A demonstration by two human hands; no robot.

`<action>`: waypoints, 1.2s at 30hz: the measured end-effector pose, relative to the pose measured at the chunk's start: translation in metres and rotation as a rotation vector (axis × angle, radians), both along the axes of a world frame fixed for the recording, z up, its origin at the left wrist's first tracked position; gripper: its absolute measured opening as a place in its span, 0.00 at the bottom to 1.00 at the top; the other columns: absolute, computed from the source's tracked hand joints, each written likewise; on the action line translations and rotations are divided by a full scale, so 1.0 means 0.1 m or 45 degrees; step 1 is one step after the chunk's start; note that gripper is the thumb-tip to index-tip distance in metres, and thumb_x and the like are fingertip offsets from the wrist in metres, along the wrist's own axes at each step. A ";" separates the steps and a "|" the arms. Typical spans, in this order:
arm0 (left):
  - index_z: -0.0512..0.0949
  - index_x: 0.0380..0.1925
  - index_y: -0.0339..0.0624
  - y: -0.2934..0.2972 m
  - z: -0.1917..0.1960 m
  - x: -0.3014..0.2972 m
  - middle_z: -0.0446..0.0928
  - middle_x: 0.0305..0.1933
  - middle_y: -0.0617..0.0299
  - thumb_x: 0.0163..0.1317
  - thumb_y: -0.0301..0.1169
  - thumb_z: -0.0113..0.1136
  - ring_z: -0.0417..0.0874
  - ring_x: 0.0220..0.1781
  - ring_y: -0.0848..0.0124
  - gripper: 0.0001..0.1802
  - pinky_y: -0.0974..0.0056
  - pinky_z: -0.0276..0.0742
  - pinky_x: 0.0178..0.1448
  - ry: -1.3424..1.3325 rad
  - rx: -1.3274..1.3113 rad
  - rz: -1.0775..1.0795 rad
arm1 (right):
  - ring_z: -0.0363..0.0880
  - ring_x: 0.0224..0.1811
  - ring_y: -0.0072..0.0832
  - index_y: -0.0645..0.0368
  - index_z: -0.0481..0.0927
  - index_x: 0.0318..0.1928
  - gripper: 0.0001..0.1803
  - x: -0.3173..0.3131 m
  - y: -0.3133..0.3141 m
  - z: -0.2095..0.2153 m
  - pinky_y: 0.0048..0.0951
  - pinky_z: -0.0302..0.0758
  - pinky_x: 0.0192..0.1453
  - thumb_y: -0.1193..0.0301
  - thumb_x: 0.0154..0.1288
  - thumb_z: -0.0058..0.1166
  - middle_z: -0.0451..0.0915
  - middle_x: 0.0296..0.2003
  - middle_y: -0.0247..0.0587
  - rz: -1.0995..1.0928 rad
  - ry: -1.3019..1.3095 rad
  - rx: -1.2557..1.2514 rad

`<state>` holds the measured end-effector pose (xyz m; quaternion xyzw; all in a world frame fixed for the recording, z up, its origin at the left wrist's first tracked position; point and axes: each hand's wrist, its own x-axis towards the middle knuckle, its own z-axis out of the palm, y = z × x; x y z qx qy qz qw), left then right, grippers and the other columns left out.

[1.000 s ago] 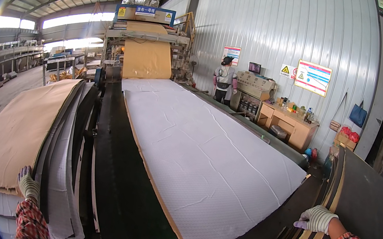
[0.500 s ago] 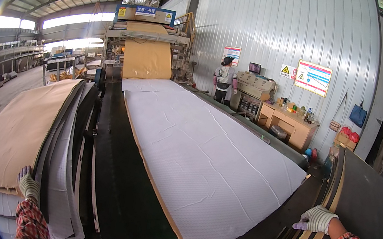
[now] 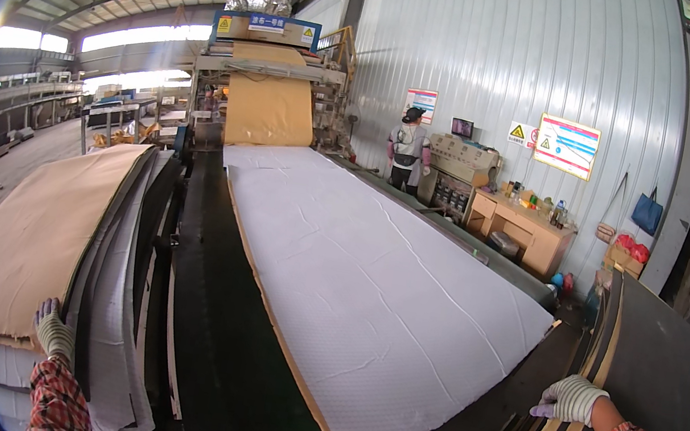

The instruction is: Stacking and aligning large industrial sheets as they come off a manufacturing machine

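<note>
My left hand (image 3: pixel 54 330), in a striped glove with pale purple fingertips, lies with its fingers extended on the near right edge of a stack of tan-topped sheets (image 3: pixel 40 230). At the right, my right hand (image 3: pixel 568 401), gloved alike, rests on the edge of a stack of dark sheets (image 3: pixel 674 358) with tan edges; it grips nothing that I can see, though its finger undersides are hidden. Between my hands a long white quilted-looking sheet (image 3: pixel 368 300) with creases and a tan left edge lies on a dark conveyor belt (image 3: pixel 223 359).
At the far end, tan material (image 3: pixel 271 109) comes down from a large machine (image 3: pixel 270 32). A person (image 3: pixel 410 149) stands beside a control console (image 3: pixel 462 162). A wooden desk (image 3: pixel 519 229) with bottles stands along the metal wall (image 3: pixel 515 53). White and grey sheets (image 3: pixel 113 341) hang beside the left stack.
Both hands stay on their stacks, almost still. The view has shifted slightly, so the background sits a little farther right.
</note>
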<state>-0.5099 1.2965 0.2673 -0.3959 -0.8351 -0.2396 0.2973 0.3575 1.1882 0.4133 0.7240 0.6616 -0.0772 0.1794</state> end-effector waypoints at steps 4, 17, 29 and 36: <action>0.72 0.49 0.38 0.02 -0.03 -0.03 0.72 0.54 0.50 0.50 0.39 0.59 0.68 0.59 0.56 0.26 0.53 0.56 0.66 0.024 0.040 -0.015 | 0.79 0.39 0.40 0.58 0.81 0.37 0.34 0.04 0.01 -0.02 0.35 0.72 0.47 0.37 0.52 0.47 0.81 0.32 0.44 -0.036 0.020 -0.037; 0.72 0.49 0.37 0.03 -0.06 -0.07 0.71 0.54 0.49 0.48 0.38 0.60 0.68 0.59 0.56 0.28 0.53 0.56 0.66 0.023 0.089 -0.026 | 0.80 0.38 0.35 0.62 0.81 0.39 0.33 -0.03 -0.01 0.03 0.29 0.74 0.45 0.44 0.47 0.60 0.82 0.33 0.43 -0.100 0.120 -0.002; 0.72 0.49 0.36 0.08 -0.15 -0.14 0.70 0.54 0.49 0.49 0.40 0.59 0.68 0.59 0.56 0.27 0.53 0.56 0.66 0.024 0.087 -0.033 | 0.79 0.35 0.39 0.62 0.80 0.34 0.32 -0.09 -0.02 0.08 0.34 0.73 0.42 0.41 0.52 0.53 0.81 0.29 0.46 -0.139 0.209 0.117; 0.72 0.48 0.35 0.05 -0.12 -0.11 0.71 0.54 0.48 0.48 0.40 0.60 0.68 0.59 0.56 0.28 0.53 0.57 0.66 0.012 0.097 -0.051 | 0.78 0.34 0.45 0.63 0.81 0.33 0.38 -0.18 -0.02 0.17 0.37 0.73 0.43 0.37 0.56 0.39 0.80 0.28 0.50 -0.116 0.054 0.158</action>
